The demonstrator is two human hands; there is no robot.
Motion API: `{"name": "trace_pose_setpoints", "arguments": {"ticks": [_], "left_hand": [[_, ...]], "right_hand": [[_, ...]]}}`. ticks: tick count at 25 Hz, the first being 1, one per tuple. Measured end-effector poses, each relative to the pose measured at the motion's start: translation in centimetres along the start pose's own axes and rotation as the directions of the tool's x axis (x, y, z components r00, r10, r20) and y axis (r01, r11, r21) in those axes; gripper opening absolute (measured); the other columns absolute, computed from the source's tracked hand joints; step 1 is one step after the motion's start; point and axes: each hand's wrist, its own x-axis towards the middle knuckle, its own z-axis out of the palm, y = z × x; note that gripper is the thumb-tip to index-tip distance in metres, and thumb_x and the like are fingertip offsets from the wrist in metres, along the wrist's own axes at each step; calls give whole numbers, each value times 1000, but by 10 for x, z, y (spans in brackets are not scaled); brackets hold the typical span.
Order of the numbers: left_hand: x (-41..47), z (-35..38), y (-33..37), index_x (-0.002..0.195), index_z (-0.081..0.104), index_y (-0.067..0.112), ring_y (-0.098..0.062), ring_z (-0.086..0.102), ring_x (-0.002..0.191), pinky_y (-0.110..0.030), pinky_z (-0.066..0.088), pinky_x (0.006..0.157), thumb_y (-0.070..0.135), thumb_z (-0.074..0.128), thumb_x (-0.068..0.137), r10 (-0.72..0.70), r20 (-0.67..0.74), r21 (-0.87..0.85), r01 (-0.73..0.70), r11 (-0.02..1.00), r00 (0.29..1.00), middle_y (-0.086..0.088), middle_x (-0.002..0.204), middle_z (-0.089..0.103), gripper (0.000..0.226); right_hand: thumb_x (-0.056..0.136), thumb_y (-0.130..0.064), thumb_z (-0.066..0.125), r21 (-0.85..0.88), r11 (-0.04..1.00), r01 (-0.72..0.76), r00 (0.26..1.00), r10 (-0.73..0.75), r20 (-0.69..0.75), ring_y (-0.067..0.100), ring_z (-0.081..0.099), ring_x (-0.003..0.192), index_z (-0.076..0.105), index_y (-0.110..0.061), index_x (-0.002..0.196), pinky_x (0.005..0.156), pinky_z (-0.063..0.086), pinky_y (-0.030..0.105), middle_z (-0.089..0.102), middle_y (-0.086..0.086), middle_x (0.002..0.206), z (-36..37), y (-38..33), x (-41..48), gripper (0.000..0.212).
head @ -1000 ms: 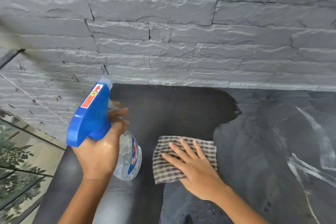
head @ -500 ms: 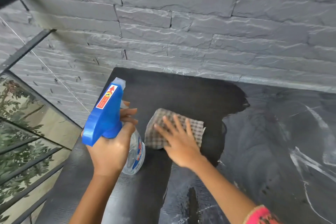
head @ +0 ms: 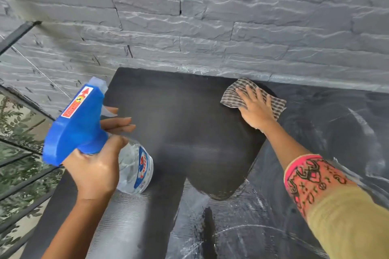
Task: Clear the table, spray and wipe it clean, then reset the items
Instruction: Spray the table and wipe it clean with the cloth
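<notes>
A dark table top [head: 181, 124] fills the middle of the view, dry and matt at the far left, wet and streaked on the right and near side. My left hand [head: 94, 166] grips a clear spray bottle [head: 134, 170] by the neck under its blue trigger head [head: 73, 126], held above the table's left edge with the nozzle pointing away. My right hand [head: 255, 109] lies flat, fingers spread, pressing a brown checked cloth [head: 235, 95] onto the table near the far edge by the wall.
A grey stone wall [head: 210, 27] runs along the table's far edge. To the left a dark metal railing with glass [head: 19, 153] shows foliage behind it. No other items stand on the visible table.
My right hand has slid the cloth away from the bottle, to the far right part of the table by the wall. The bottle stays held at the left.
</notes>
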Motion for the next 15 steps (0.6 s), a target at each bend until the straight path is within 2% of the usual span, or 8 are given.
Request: {"name": "trace_pose_setpoints", "arguments": {"ticks": [3,5,6,7,9,11,13,15], "left_hand": [[0,0,0,75,57,1,-18,68,75,-34,53,81,19,52,57,3,14,-1,-3,1000,1000,16,75,72,27],[-1,1,1,76,57,-5,-10,67,70,-31,53,78,13,52,59,-14,13,1,14,1000,1000,18,73,71,26],[-1,1,2,73,58,-5,-8,65,68,-31,52,77,8,51,60,-26,7,1,26,1000,1000,19,70,70,19],[-1,2,3,66,60,3,-10,64,68,-34,51,78,4,50,61,-37,6,-2,37,999,999,19,68,70,11],[-1,2,8,54,61,24,-22,62,75,-39,49,83,7,52,61,-66,0,-8,66,998,998,19,65,69,21],[-7,1,14,56,61,28,-27,59,78,-40,48,84,11,54,59,-106,2,-33,106,994,994,15,67,68,18],[-20,-3,19,71,59,22,-21,60,76,-36,48,83,9,52,61,-123,10,-39,123,992,992,5,77,68,18],[-39,-12,26,75,61,14,-11,62,75,-28,47,79,8,50,62,-111,7,-31,111,993,994,-4,82,65,18]], "right_hand": [[95,-38,38,-37,994,107,994,-108,-16,25,-12,144,0,-44,146,114,-9,54,-5,-4,159,15,-22,-47,64],[92,-39,39,-75,964,254,966,-256,-20,24,-18,143,-9,-47,143,113,-13,52,-9,-5,158,28,-41,-102,70],[89,-39,39,-83,937,340,939,-343,-18,23,-20,143,-11,-48,143,113,-15,52,-11,-6,158,35,-48,-134,73],[86,-39,38,-85,899,429,903,-430,0,22,-20,143,-9,-47,144,113,-16,51,-11,-7,158,41,-51,-164,75],[80,-37,36,-102,840,533,846,-530,60,19,-17,144,-2,-45,146,112,-18,48,-10,-9,158,48,-37,-209,76],[82,-34,34,-91,863,497,868,-492,69,15,-18,143,-6,-49,144,112,-22,43,-12,-14,157,38,-14,-215,74],[92,-34,36,-65,949,308,951,-305,48,16,-17,144,-11,-52,140,113,-19,44,-12,-13,157,29,-9,-189,70],[96,-37,37,-28,995,99,995,-99,5,22,-12,145,-4,-49,143,115,-9,51,-7,-7,159,22,-29,-157,63]]}}
